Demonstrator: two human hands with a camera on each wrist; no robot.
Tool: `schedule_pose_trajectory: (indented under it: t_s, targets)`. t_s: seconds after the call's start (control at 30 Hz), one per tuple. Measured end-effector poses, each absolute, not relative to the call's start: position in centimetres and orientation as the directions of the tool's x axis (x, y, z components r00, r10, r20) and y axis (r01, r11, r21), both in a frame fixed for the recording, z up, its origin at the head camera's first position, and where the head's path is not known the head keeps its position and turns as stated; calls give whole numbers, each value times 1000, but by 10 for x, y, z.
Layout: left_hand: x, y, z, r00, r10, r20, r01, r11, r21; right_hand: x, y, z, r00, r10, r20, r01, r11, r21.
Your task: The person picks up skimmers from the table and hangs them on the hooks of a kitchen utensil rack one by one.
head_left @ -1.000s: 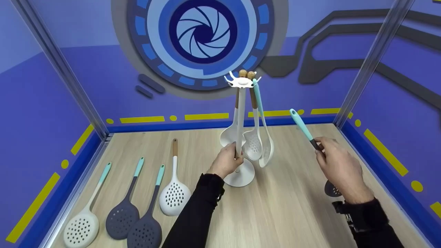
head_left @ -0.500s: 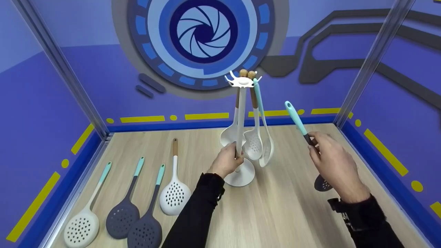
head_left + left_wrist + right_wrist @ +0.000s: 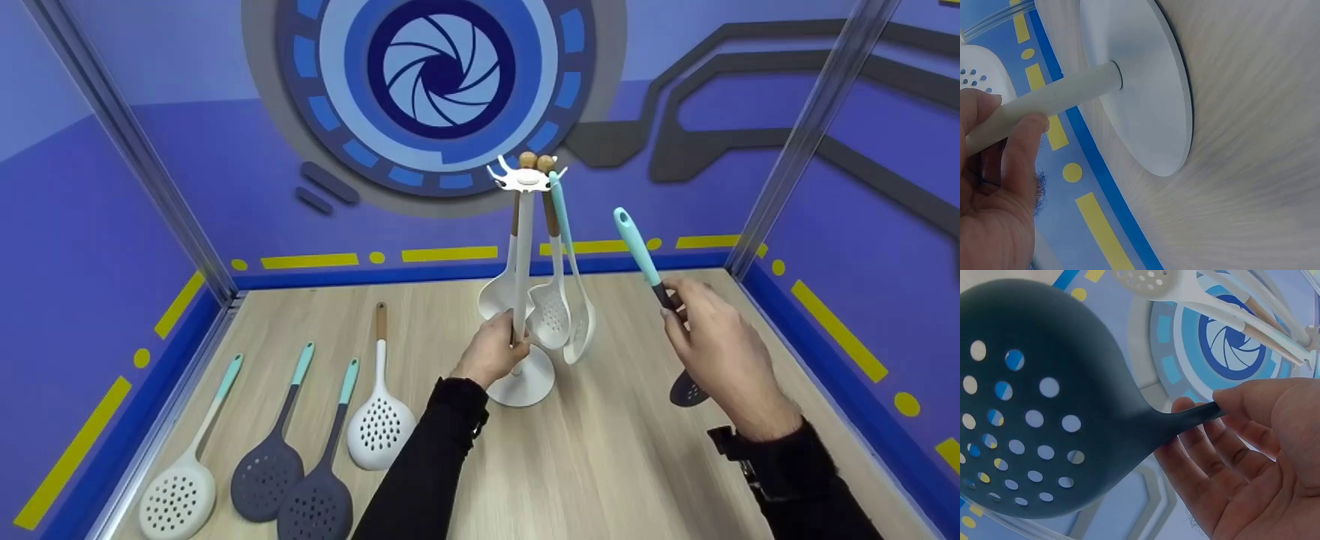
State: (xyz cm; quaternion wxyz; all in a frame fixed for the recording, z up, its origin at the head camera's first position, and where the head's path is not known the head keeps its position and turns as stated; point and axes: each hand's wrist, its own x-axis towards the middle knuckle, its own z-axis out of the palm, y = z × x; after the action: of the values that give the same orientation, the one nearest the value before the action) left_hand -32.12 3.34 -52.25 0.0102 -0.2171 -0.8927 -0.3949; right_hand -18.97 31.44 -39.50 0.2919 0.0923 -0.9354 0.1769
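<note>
My left hand [image 3: 491,349] grips the upright pole [image 3: 1067,95] of a white utensil stand [image 3: 527,180], low down above its round base [image 3: 536,386]. From the stand's hooks hang a white ladle [image 3: 499,295] with a brown handle, a white slotted spoon [image 3: 551,322] with a brown handle and a pale utensil [image 3: 582,330] with a mint handle. To the right of the stand, my right hand [image 3: 720,352] pinches a dark skimmer [image 3: 1067,410] by its shaft. The skimmer's mint handle [image 3: 636,244] points up toward the stand, apart from it. Its perforated head is partly hidden in the head view.
On the table's left lie a pale skimmer [image 3: 178,495] with a mint handle, two dark skimmers [image 3: 266,476] with mint handles and a white skimmer [image 3: 380,431] with a brown handle. Blue printed panels [image 3: 195,165] wall the table in at the back and sides.
My right hand has moved left and slightly up with the dark skimmer, bringing its handle nearer the stand. The left hand and the stand have stayed in place.
</note>
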Motion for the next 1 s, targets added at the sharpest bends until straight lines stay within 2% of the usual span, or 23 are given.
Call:
schedule_pose_trajectory:
  t_s: [0.4, 1.0]
  targets:
    - [-322, 33, -524, -920, 363, 145, 351, 604, 716, -185, 302, -383, -781, -92, 618, -318, 910, -267]
    - [-322, 34, -525, -914, 372, 164, 372, 602, 707, -184, 283, -369, -743, -136, 655, -374, 896, -239]
